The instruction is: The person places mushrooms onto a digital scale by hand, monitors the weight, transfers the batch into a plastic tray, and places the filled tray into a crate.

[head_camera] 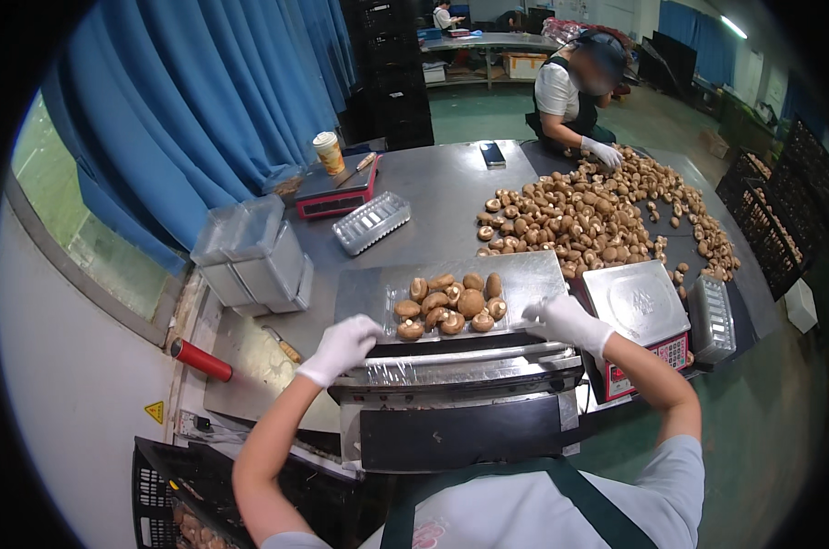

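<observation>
A clear plastic tray (391, 302) of brown mushrooms (471, 302) rests on the metal plate of a film-wrapping machine (456, 370). My left hand (342, 346), in a white glove, is at the plate's lower left corner, with its fingers bent together at the film's edge. At the right end of the same edge is my gloved right hand (571, 322), fingers also bent together. Clear film seems to stretch between the hands, but it is hard to make out. Whether the fingertips pinch it cannot be told.
Right of the machine stands a digital scale (637, 305), with stacked clear trays (713, 319) beyond. A large mushroom pile (586, 219) covers the table's right; a co-worker's gloved hand (601, 152) touches it. More trays (371, 223), a second scale (335, 195) with a cup (329, 154), and a knife (283, 344) lie left.
</observation>
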The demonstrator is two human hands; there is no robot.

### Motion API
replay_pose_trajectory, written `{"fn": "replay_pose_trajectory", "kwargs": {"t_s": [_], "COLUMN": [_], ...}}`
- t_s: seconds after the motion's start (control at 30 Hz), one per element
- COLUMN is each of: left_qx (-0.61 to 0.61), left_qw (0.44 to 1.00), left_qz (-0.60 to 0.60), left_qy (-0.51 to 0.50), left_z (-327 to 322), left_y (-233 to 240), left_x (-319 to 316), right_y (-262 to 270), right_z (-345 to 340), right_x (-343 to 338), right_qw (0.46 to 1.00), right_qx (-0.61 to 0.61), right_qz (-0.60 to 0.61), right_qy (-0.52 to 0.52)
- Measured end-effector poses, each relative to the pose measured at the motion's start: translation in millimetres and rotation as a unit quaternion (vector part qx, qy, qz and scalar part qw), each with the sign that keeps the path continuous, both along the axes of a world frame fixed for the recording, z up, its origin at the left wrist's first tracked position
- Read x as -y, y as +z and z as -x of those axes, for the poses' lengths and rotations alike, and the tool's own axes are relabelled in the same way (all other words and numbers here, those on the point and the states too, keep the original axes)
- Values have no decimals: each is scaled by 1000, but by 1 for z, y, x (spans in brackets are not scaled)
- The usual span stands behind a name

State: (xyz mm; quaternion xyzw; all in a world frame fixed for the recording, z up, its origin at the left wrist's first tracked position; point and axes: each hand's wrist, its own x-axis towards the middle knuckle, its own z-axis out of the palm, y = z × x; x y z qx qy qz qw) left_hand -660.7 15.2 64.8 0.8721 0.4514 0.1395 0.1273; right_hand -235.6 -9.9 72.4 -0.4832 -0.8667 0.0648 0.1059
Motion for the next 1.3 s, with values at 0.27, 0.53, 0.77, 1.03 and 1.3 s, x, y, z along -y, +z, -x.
{"fn": "replay_pose_trajectory", "kwargs": {"t_s": [0.27,0.53,0.77,1.03,1.3], "left_qx": [-128,8,583,309,66], "left_qw": [944,980,740,943,996], "left_qz": [-147,166,303,25,57], "left_qy": [-267,-109,-147,118,15], "left_z": [15,42,65,-50,4], "left_y": [-15,28,141,-30,-62], "left_x": [14,28,-20,-154,-118], "right_y": [-8,-13,118,-30,-64], "right_z": [-6,-29,-10,4,11], "right_x": [32,101,80,-121,-102], "right_qw": [958,966,846,963,960], "right_qx": [124,-221,-532,-213,-252], "right_qz": [-104,125,6,-113,43], "right_qy": [236,-38,-17,-120,-110]}}
